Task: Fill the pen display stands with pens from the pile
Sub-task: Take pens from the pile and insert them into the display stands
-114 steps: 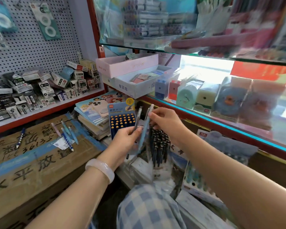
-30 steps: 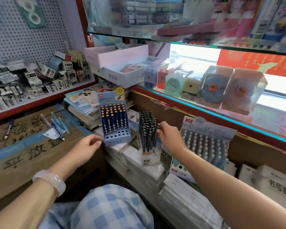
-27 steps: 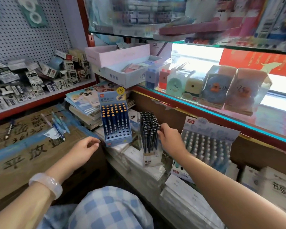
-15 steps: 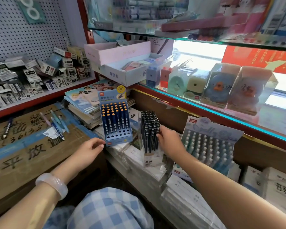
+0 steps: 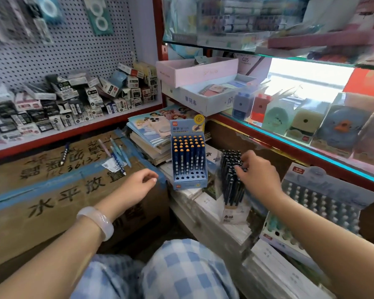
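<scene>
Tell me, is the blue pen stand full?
Not full. The blue pen stand has orange-tipped pens in its upper rows, but the front row shows empty holes.

Right hand [image 5: 257, 175] on dark pens [image 5: 231, 180] — left hand [image 5: 136, 186] idle

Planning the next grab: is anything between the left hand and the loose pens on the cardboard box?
Nothing visible. The left hand hovers empty over the cardboard box, and the loose pens lie beyond it across bare cardboard.
</scene>
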